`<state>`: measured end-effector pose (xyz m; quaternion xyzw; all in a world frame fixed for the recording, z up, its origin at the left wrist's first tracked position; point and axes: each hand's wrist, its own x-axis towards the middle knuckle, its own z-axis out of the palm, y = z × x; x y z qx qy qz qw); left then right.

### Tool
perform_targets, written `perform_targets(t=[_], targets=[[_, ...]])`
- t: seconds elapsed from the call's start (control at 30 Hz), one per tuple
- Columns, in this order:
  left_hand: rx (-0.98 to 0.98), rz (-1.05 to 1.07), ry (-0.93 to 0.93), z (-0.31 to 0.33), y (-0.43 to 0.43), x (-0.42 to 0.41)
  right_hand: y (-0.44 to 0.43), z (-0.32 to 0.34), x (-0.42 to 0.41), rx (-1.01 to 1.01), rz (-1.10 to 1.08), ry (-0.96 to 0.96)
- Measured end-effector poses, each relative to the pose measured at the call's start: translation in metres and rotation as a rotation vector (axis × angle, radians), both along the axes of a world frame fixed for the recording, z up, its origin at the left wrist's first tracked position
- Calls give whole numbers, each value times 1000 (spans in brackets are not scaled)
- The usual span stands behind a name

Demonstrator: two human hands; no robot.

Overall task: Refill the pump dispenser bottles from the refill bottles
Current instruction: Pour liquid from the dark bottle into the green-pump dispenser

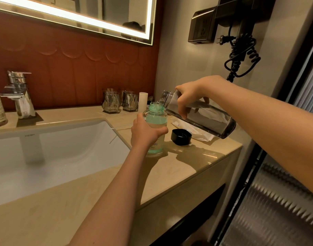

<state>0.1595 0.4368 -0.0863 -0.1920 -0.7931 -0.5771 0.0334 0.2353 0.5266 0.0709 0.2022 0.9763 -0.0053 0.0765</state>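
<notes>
A clear greenish dispenser bottle [156, 119] stands upright on the beige counter [187, 166] right of the sink, its pump off and its threaded neck open. My left hand [146, 133] is wrapped around its middle. My right hand [189, 98] holds a clear refill bottle [205, 118] tilted steeply, its mouth just above the dispenser's neck, clear liquid inside. A black cap [181, 137] lies on the counter just right of the dispenser bottle.
A white sink [63, 148] with a chrome faucet [19, 96] fills the left. Two glass tumblers [120, 102] and a white tube [143, 102] stand at the back wall. White paper packets [203, 136] lie under the refill bottle. A hair dryer cord [241, 55] hangs on the right wall.
</notes>
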Motion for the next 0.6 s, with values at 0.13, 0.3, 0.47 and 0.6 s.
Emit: perform_targets(t=[0.13, 0.3, 0.47, 0.6], targets=[[4, -5, -3, 1, 0, 0, 0, 0, -1, 0, -4, -3], [-1, -7, -4, 1, -1, 1, 1, 1, -2, 12, -6, -15], [-8, -4, -8, 2, -1, 2, 1, 0, -3, 30, -3, -32], [-10, -2, -14, 2, -1, 2, 0, 1, -2, 22, -7, -18]])
